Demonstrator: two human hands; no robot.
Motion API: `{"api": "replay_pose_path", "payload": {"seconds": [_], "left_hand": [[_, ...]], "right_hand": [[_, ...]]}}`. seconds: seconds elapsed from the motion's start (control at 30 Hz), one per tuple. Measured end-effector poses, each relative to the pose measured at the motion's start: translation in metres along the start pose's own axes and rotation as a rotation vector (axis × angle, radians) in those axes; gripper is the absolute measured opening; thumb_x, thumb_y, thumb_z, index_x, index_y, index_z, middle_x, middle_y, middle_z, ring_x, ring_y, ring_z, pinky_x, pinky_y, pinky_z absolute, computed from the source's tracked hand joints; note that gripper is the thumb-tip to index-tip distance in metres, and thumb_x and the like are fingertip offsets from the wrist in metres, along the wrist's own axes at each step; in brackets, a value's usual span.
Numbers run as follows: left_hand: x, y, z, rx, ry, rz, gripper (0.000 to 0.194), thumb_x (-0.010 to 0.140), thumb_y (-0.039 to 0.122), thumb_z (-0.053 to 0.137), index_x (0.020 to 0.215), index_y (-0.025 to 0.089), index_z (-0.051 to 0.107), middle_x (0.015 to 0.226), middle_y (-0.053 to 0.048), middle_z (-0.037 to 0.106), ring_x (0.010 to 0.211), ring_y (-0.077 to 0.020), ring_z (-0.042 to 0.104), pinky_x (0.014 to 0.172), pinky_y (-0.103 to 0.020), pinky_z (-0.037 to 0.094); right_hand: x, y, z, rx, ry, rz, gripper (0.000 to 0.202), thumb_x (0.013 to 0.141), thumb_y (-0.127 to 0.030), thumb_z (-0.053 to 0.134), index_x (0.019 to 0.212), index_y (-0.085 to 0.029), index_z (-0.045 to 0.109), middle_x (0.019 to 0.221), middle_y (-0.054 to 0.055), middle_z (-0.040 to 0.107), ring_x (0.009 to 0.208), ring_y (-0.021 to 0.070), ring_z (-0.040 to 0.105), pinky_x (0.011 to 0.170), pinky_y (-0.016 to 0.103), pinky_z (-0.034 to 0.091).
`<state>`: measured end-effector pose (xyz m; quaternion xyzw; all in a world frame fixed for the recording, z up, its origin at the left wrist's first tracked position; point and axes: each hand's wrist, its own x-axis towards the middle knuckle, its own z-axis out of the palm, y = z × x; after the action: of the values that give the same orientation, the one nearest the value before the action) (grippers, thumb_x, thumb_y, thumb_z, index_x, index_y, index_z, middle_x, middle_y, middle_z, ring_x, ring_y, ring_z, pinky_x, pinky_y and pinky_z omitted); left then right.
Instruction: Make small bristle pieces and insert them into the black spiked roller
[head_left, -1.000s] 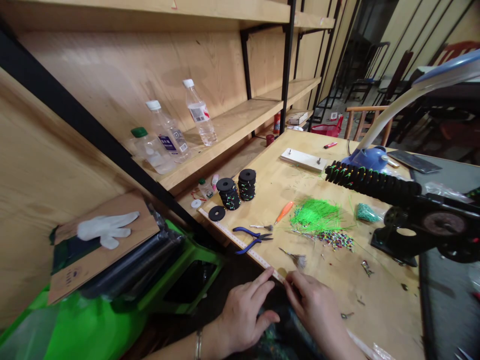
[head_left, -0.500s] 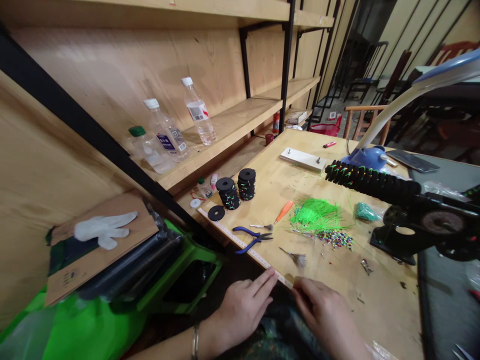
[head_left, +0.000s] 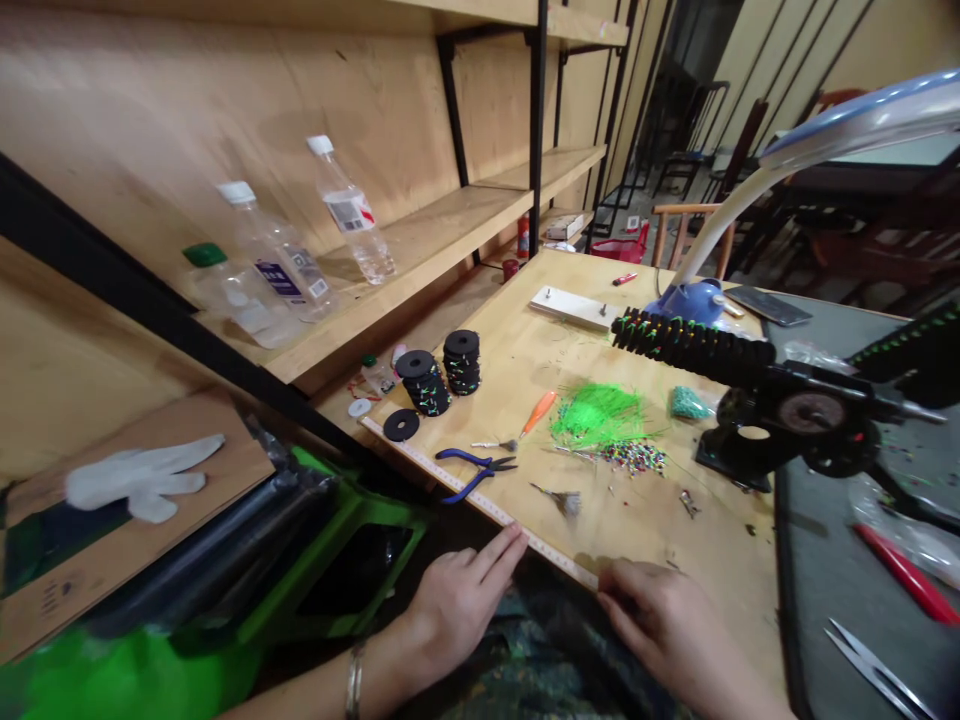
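Your open left hand (head_left: 456, 600) touches the white printed strip (head_left: 480, 508) edging the wooden table (head_left: 496, 398); your right hand (head_left: 667, 610) curls at the strip, grip not determinable. A clear plastic bag (head_left: 706, 408) contains teal pieces (head_left: 684, 402).

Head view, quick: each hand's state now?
Left hand: open, fingertips at the measuring strip.
Right hand: fingers curled at the strip; whether it grips anything cannot be told.

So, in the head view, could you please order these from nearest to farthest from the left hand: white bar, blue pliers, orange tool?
1. Blue pliers: near the table edge, just beyond the left hand.
2. Orange tool: beyond the pliers, farther onto the table.
3. White bar: toward the table's far end.
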<state>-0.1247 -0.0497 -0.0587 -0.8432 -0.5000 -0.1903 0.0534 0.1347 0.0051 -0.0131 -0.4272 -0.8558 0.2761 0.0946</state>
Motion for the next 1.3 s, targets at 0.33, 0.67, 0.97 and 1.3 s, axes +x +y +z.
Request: {"api": "replay_pose_path", "payload": {"seconds": [0.33, 0.67, 0.97, 1.3], "left_hand": [[0.003, 0.006, 0.000, 0.045, -0.028, -0.007, 0.043, 0.096, 0.017, 0.037, 0.137, 0.016, 0.048, 0.129, -0.009, 0.062, 0.066, -0.0147, 0.069, 0.063, -0.026, 0.057], [0.003, 0.006, 0.000, 0.042, -0.006, -0.011, 0.045, 0.095, 0.018, 0.039, 0.140, 0.017, 0.044, 0.129, -0.009, 0.063, 0.065, -0.0145, 0.069, 0.063, -0.025, 0.057], [0.004, 0.005, -0.001, 0.067, -0.002, 0.011, 0.043, 0.095, 0.018, 0.039, 0.136, 0.014, 0.048, 0.126, -0.010, 0.064, 0.065, -0.0161, 0.070, 0.061, -0.027, 0.057], [0.004, 0.006, -0.001, 0.062, 0.000, 0.005, 0.038, 0.095, 0.019, 0.040, 0.130, 0.012, 0.054, 0.126, -0.010, 0.065, 0.064, -0.0152, 0.070, 0.061, -0.026, 0.056]], "right_hand": [[-0.015, 0.005, -0.009, -0.053, -0.016, 0.055, 0.022, 0.089, -0.017, 0.042, 0.083, -0.023, 0.062, 0.073, 0.003, 0.070, 0.067, 0.0183, 0.067, 0.059, 0.025, 0.044], [-0.023, 0.010, -0.007, 0.032, 0.001, 0.163, 0.017, 0.086, -0.017, 0.039, 0.078, -0.022, 0.053, 0.067, 0.004, 0.067, 0.058, 0.0187, 0.064, 0.053, 0.026, 0.040], [-0.022, 0.010, -0.002, -0.021, 0.016, 0.139, 0.018, 0.082, -0.012, 0.039, 0.071, -0.023, 0.048, 0.061, 0.001, 0.062, 0.054, 0.0168, 0.060, 0.052, 0.024, 0.036], [-0.021, 0.009, 0.003, -0.040, 0.068, 0.144, 0.021, 0.086, -0.016, 0.041, 0.072, -0.023, 0.055, 0.063, 0.002, 0.066, 0.057, 0.0172, 0.063, 0.054, 0.024, 0.038]]}}
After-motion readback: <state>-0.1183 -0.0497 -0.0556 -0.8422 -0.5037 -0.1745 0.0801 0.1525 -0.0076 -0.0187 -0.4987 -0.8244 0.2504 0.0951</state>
